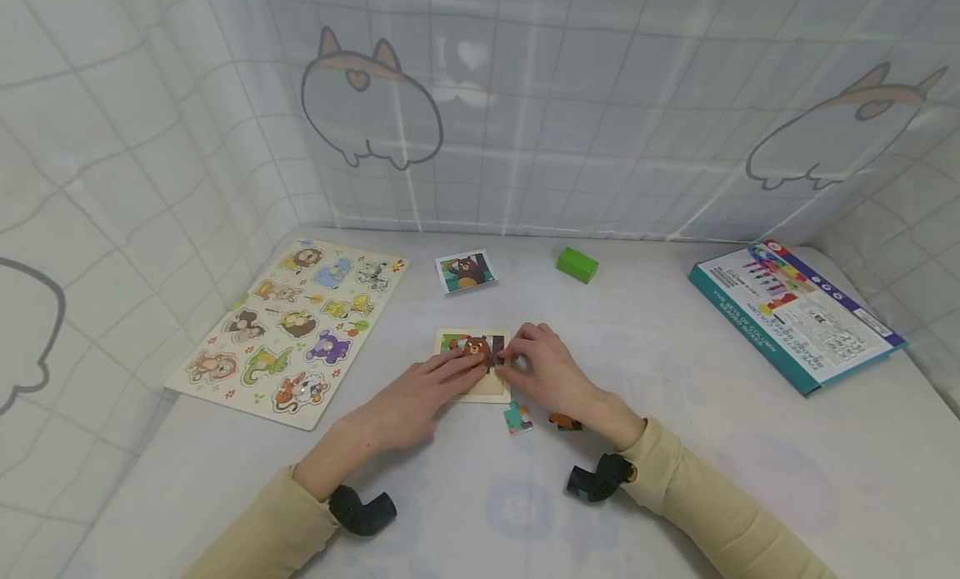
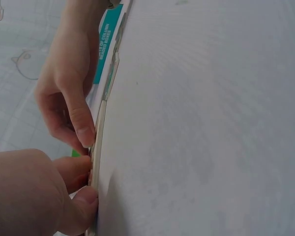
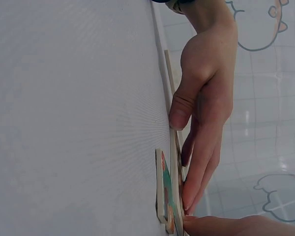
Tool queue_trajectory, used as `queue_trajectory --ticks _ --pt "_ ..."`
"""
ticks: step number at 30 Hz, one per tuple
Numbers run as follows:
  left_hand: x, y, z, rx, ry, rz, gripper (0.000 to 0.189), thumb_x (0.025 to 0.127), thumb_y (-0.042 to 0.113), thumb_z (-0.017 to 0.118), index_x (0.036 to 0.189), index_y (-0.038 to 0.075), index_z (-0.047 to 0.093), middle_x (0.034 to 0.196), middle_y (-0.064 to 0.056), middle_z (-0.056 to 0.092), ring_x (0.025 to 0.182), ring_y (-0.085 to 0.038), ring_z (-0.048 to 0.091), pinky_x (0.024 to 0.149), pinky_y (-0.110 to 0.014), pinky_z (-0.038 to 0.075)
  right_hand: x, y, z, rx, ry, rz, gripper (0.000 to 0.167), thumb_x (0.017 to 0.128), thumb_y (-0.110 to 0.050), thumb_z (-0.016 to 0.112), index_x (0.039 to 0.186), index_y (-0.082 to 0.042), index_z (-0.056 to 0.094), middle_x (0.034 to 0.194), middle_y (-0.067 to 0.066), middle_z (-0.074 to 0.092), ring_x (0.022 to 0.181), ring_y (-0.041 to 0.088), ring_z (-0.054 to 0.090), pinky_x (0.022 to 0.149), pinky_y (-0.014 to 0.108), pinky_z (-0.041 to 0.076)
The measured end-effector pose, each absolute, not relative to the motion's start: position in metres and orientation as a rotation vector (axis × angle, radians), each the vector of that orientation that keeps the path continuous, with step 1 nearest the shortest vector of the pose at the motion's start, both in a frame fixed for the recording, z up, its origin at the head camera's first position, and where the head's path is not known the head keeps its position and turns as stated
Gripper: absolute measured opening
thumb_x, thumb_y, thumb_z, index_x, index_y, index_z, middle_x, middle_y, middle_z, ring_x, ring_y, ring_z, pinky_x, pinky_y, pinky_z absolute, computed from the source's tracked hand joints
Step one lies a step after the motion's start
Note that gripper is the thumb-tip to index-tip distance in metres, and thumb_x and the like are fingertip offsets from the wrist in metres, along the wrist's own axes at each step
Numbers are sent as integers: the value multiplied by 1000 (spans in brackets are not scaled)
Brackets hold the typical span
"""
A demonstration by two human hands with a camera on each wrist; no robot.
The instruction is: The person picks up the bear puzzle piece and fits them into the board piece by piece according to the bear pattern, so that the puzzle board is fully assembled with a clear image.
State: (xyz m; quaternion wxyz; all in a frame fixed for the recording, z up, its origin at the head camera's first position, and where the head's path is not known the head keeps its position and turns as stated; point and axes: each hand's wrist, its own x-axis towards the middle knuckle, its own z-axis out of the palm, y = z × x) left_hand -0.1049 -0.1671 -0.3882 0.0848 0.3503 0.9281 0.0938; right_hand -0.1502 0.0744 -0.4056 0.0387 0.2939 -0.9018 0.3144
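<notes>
A small wooden puzzle board (image 1: 491, 387) lies on the table with part of a brown bear picture (image 1: 474, 346) in its upper half. My left hand (image 1: 416, 400) rests its extended fingers on the picture, with the thumb (image 2: 84, 199) at the board's edge. From the right, my right hand (image 1: 551, 371) pinches a dark puzzle piece (image 1: 500, 356) between thumb and fingers at the picture's right side; the fingers partly hide it. A teal puzzle piece (image 1: 517, 417) lies loose just below the board. Beside it is a brown puzzle piece (image 1: 565, 422), partly behind my right wrist.
A bear picture card (image 1: 467, 271) lies beyond the board, with a green block (image 1: 577, 265) to its right. A large animal puzzle board (image 1: 292, 329) occupies the left side. A flat teal-edged box (image 1: 795, 316) lies at the right. Tiled-pattern sheeting (image 1: 525, 129) stands behind the table.
</notes>
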Motion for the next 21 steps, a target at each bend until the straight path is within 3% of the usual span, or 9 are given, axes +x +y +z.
queue_trajectory --ticks 5,11,21 --pt "-105 -167 -388 1051 2768 289 81 87 -6 62 158 17 31 165 -1 26 153 -29 20 118 -54 34 -150 74 -404 897 -2765 971 14 87 -20 78 96 -9 77 95 3 62 90 18 50 77 32 45" --pt "-103 -163 -387 1075 2762 327 83 83 -12 61 157 10 31 166 -3 25 153 -25 23 123 -45 27 -150 74 -404 901 -2754 968 14 86 -19 79 96 -9 78 94 2 63 87 17 49 74 30 44" --pt "-100 -161 -386 1038 2757 357 85 83 -16 60 158 12 30 166 -2 24 151 -24 27 118 -44 36 -151 75 -405 899 -2756 976 18 86 -18 79 101 -8 80 92 -1 62 85 14 48 71 26 42"
